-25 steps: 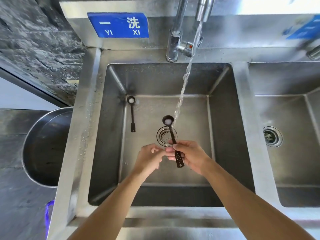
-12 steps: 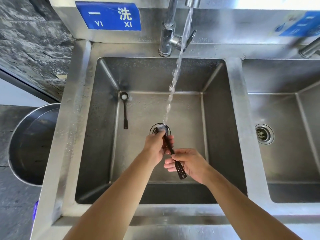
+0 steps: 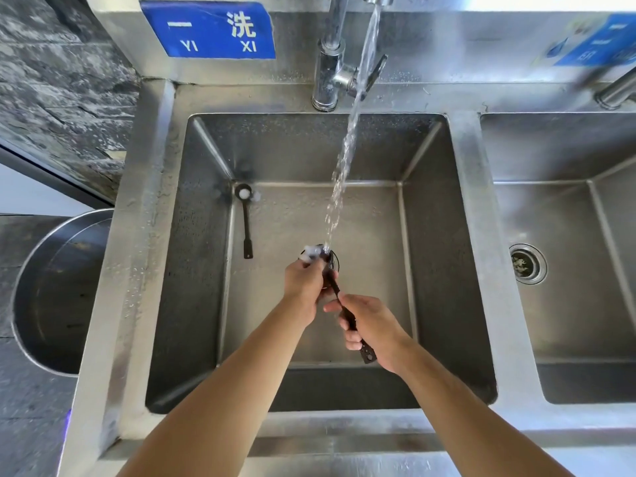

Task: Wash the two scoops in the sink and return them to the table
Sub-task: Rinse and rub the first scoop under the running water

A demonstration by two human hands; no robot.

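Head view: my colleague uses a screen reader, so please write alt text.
Two hands wash a scoop under the water in a sink: right hand grips the handle, left hand rubs the bowl. A second scoop lies at the sink's back left.

**Steel, water and dark plastic**

The sink (image 3: 192, 270) is brushed stainless steel, dull grey on its walls, wet and beaded with droplets along the rim. The tap (image 3: 332, 60) shines brighter, polished chrome. The scoop in the hands (image 3: 347, 313) looks like dark matt plastic, and so does the second scoop (image 3: 246, 218) lying on the basin floor. The blue sign (image 3: 210, 29) is glossy. The wall (image 3: 58, 84) is rough grey stone. The round basin (image 3: 51, 287) is smooth metal.
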